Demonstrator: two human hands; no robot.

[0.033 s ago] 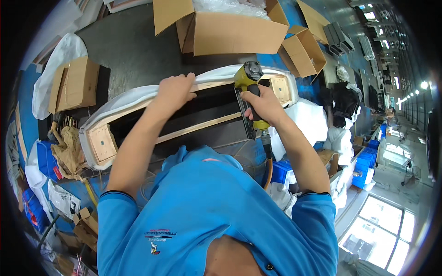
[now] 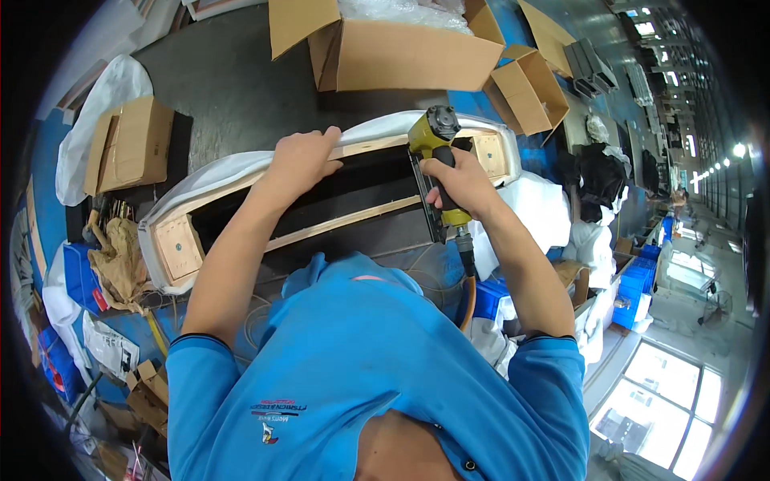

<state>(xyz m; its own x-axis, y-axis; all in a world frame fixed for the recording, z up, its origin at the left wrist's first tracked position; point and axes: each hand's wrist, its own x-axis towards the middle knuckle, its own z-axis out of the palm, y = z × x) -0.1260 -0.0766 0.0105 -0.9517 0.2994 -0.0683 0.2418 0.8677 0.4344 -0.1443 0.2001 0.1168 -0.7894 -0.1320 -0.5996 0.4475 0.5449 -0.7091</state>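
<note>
A long wooden frame point(image 2: 178, 247) lies across the worktable in front of me, open in the middle, with a lengthwise rail. White fabric point(image 2: 220, 170) wraps its outer edge. My left hand point(image 2: 301, 163) is closed over the far side, pinching the fabric edge against the wood; the fingertips are partly hidden. A yellow-green and black pneumatic staple gun point(image 2: 440, 127) is gripped by the handle in my right hand point(image 2: 464, 186). Its nose is near the far rail, but I cannot tell whether they touch. An orange air hose point(image 2: 469, 301) runs down from the handle.
Beyond the frame stands a large open carton point(image 2: 417, 60) holding clear plastic wrap. A smaller open box point(image 2: 525, 92) is at its right, and a closed carton point(image 2: 132, 148) sits at left. White fabric point(image 2: 533, 212) is heaped right of the frame. Blue bins point(image 2: 80, 276) stand at the left.
</note>
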